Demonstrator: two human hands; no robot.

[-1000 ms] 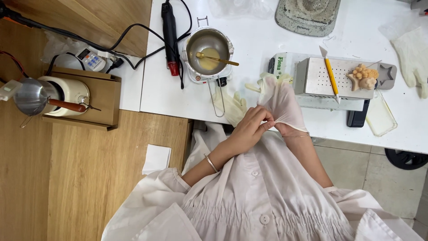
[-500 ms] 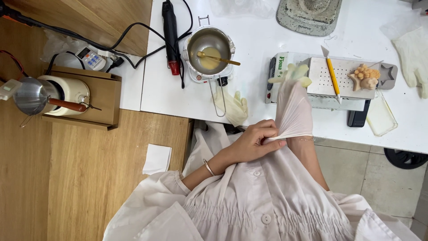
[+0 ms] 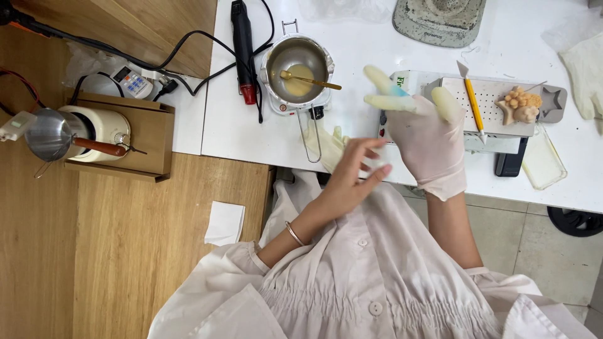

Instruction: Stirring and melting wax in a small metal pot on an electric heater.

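Observation:
My right hand (image 3: 427,141) wears a thin pale latex glove and hovers over the front edge of the white table (image 3: 239,125), fingers spread, holding nothing. My bare left hand (image 3: 353,172), with a bracelet on its wrist, is just left of the glove's cuff, fingers apart and blurred. A second pale glove (image 3: 326,145) lies limp at the table edge beside my left hand. Behind it a small metal pot (image 3: 295,63) of yellow wax with a spoon in it sits on a little white hot plate.
A black and red heat gun (image 3: 242,47) lies left of the pot. A yellow-handled knife (image 3: 472,100) rests on a perforated white tray (image 3: 496,94) beside tan moulded pieces (image 3: 520,105). A clear dish (image 3: 543,164) and another glove (image 3: 584,59) are at right. A wooden box (image 3: 141,141) holds a white vessel.
My left hand has let go of the glove cuff it was pulling and opened. My gloved right hand has spread its fingers and moved up over the table edge.

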